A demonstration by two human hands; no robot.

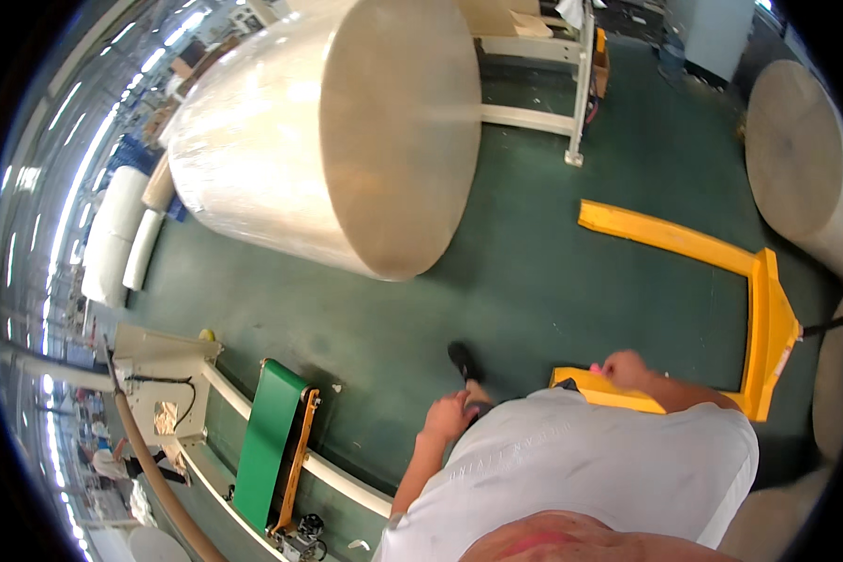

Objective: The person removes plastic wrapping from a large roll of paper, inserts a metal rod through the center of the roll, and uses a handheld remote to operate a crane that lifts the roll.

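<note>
Held the right hand (628,368) loosely curled over the near prong of the yellow two-pronged lifting frame (761,328), contact unclear; showed a small pink item (598,369) at the fingers, but could not tell whether gripped. Had the left hand (448,415) half open, apparently empty. Stood between frame and green-belted conveyor (270,450), facing a huge film-wrapped roll (328,140). Seemed wise to step clear of the prongs.

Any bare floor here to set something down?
Green floor inside the U-shaped yellow frame; also between the big wrapped roll and green belt. Crowded: right edge, pale rolls beside the frame; lower left, cream rails by the belt.
</note>
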